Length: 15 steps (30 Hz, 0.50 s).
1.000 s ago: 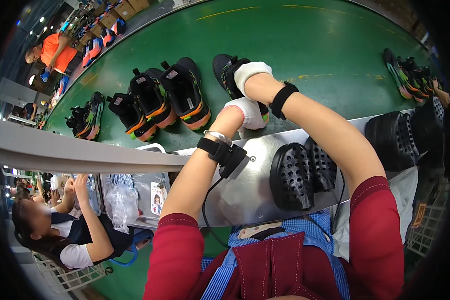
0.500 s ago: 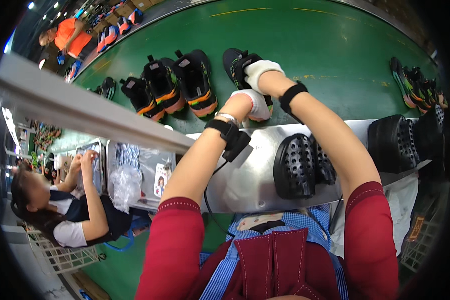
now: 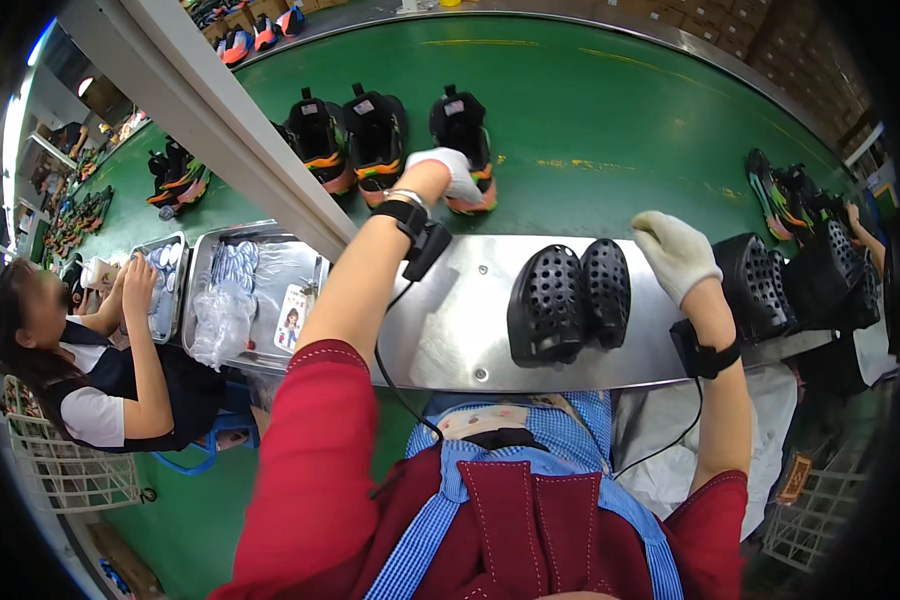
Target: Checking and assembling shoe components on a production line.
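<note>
The gloved left hand gripped the black sneaker near the belt's front edge. The right hand hovered open and empty over the steel bench. A careless tug could have tipped that shoe off the belt.

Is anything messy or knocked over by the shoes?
Nothing stands out. Three black shoes stand upright on the green belt, the left hand resting on the rightmost one. The right hand hovers beside two black perforated moulds sitting neatly on the metal shelf. No spills or damage show.
</note>
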Each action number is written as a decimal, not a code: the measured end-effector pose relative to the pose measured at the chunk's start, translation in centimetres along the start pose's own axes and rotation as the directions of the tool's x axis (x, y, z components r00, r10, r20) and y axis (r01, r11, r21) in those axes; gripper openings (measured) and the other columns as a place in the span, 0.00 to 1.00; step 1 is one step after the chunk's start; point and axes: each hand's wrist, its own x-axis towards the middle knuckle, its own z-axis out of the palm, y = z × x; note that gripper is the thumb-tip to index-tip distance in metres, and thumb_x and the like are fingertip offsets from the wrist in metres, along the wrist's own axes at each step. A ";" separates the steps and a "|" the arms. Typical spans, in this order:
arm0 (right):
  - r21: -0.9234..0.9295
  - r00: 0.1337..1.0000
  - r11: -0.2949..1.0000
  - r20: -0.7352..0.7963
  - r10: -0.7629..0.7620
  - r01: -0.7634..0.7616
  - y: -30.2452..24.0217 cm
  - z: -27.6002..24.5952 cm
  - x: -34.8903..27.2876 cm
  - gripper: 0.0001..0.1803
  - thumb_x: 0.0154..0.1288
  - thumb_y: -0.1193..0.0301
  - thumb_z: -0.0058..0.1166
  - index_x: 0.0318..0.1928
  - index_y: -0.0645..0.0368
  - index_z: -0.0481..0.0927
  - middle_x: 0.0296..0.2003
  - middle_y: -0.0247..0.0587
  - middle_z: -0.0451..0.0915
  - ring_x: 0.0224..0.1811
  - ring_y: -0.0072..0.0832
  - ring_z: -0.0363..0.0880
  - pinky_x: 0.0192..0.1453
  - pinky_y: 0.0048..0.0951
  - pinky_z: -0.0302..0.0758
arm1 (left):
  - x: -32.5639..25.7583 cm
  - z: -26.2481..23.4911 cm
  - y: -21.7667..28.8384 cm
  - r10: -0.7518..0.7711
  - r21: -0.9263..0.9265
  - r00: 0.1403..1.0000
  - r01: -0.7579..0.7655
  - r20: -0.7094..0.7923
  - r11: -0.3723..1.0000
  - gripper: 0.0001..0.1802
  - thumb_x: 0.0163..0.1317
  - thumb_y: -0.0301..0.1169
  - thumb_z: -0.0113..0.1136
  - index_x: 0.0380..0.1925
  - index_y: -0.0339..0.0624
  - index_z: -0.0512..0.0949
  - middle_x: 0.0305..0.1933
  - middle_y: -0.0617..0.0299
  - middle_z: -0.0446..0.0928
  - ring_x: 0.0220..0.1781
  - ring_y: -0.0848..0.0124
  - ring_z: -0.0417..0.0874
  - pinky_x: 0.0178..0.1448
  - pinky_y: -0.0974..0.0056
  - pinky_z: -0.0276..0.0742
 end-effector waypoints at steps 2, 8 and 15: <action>0.038 0.991 0.990 0.010 0.135 -0.135 2.2 0.1 -2.7 0.11 0.65 0.65 0.49 0.41 0.56 0.80 0.37 0.51 0.81 0.41 0.46 0.80 0.47 0.39 0.75 | -0.7 -0.5 0.1 -0.036 0.174 0.983 0.068 -0.181 0.982 0.31 0.45 0.50 0.68 0.48 0.46 0.82 0.46 0.57 0.83 0.47 0.61 0.85 0.49 0.60 0.80; 0.093 0.900 0.895 0.041 0.435 -0.437 7.7 6.2 -10.1 0.11 0.66 0.64 0.49 0.41 0.56 0.81 0.39 0.51 0.81 0.44 0.46 0.80 0.48 0.38 0.75 | -3.0 1.5 -0.4 0.202 0.308 0.715 0.020 -0.670 0.951 0.20 0.51 0.45 0.62 0.42 0.48 0.82 0.40 0.54 0.80 0.49 0.57 0.82 0.53 0.55 0.78; 0.210 0.892 0.912 -0.218 0.395 -0.353 6.8 11.0 -16.4 0.09 0.66 0.71 0.51 0.43 0.59 0.80 0.39 0.46 0.80 0.45 0.41 0.78 0.51 0.37 0.73 | 1.6 0.9 -1.4 0.166 -0.009 0.983 -0.167 -0.075 0.986 0.46 0.48 0.51 0.59 0.71 0.54 0.60 0.52 0.51 0.80 0.53 0.57 0.81 0.56 0.63 0.73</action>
